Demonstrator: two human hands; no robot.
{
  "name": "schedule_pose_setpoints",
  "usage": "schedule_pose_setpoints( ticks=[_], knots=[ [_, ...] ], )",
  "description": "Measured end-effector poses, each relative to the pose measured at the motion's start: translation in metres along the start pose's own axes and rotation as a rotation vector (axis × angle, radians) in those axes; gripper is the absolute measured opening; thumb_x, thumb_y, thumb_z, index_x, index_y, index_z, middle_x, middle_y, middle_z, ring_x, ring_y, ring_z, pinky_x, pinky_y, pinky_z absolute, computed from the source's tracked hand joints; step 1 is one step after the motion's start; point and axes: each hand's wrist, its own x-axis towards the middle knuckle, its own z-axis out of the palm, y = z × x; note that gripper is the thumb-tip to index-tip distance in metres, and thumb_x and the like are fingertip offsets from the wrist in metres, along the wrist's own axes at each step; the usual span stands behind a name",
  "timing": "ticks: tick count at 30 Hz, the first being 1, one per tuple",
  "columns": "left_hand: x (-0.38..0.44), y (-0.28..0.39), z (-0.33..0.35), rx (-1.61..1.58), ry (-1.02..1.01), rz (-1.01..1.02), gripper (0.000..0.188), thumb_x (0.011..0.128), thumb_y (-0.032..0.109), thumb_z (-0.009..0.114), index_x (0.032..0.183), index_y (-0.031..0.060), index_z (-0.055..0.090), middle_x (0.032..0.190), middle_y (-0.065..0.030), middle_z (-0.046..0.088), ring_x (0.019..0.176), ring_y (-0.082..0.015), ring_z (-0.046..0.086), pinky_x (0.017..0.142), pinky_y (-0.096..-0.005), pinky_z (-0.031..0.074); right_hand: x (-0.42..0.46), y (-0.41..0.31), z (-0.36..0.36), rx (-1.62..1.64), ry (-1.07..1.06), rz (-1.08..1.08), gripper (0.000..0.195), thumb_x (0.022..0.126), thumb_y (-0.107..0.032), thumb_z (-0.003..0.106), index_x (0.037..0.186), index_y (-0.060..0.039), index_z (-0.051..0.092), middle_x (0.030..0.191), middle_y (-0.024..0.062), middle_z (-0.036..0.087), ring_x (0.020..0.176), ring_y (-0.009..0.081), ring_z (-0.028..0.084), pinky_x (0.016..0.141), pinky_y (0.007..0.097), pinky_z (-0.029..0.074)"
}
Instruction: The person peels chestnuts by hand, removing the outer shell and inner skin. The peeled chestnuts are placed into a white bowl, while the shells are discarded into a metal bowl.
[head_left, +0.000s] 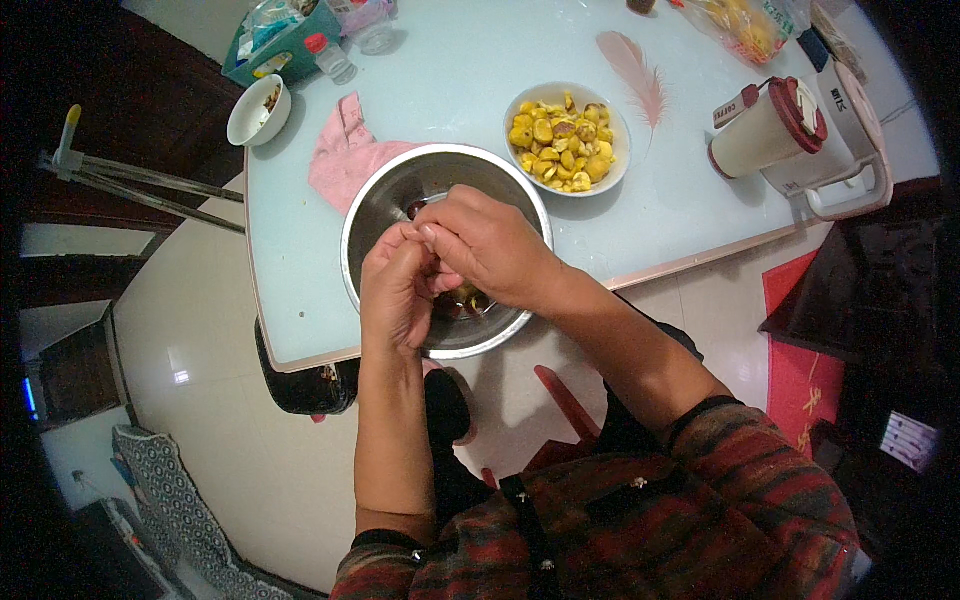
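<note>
Over a stainless steel basin (379, 176), my left hand (396, 281) and my right hand (491, 244) meet, with thumbs and fingertips pressed together. The curled fingers hide whatever may be between them. Inside the basin lie a dark brown chestnut (415, 209) near the back and several more pieces (472, 300) below my hands, partly covered. A white bowl (541, 187) full of peeled yellow chestnuts (562, 142) stands just right of the basin. Behind the basin's left side, a pink cloth (349, 161) lies crumpled on the table.
The basin's near rim overhangs the edge of the glossy table (300, 247). At right are a tumbler with a dark red lid (769, 127) and a white pitcher (847, 142). A pink feather (634, 71), a small bowl (251, 124), a red-capped bottle (331, 60) and a green basket (289, 64) lie farther back.
</note>
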Motion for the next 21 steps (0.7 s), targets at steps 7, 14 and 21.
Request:
schedule_pose_setpoints(
  ticks=[7, 14, 21],
  knots=[
    [-0.001, 0.0, 0.002, -0.104, -0.033, 0.069, 0.008, 0.083, -0.001, 0.046, 0.087, 0.0033, 0.052, 0.072, -0.0083, 0.059, 0.055, -0.012, 0.055, 0.048, -0.0212, 0.048, 0.004, -0.003, -0.002, 0.297, 0.022, 0.265, 0.023, 0.093, -0.021, 0.042, 0.094, -0.0039, 0.057, 0.076, 0.0054, 0.053, 0.061, 0.0153, 0.049, 0.058, 0.0279, 0.042],
    [-0.006, 0.012, 0.013, -0.024, -0.036, 0.026, 0.01, 0.086, 0.009, 0.05, 0.093, 0.0037, 0.054, 0.077, -0.0059, 0.058, 0.066, -0.0114, 0.058, 0.059, -0.0229, 0.054, 0.005, -0.003, -0.007, 0.707, 0.013, 0.466, 0.031, 0.097, -0.029, 0.038, 0.1, -0.0044, 0.057, 0.071, -0.0031, 0.05, 0.055, 0.0015, 0.04, 0.048, 0.0158, 0.035],
    [-0.009, 0.012, 0.014, 0.013, -0.026, 0.032, 0.019, 0.086, 0.018, 0.06, 0.092, 0.0015, 0.052, 0.078, -0.0081, 0.061, 0.065, -0.0109, 0.06, 0.058, -0.0229, 0.055, 0.003, 0.002, 0.001, 0.575, 0.037, 0.441, 0.031, 0.096, -0.029, 0.04, 0.099, -0.0035, 0.058, 0.073, -0.0012, 0.053, 0.058, 0.0036, 0.042, 0.053, 0.0189, 0.039]
  ],
)
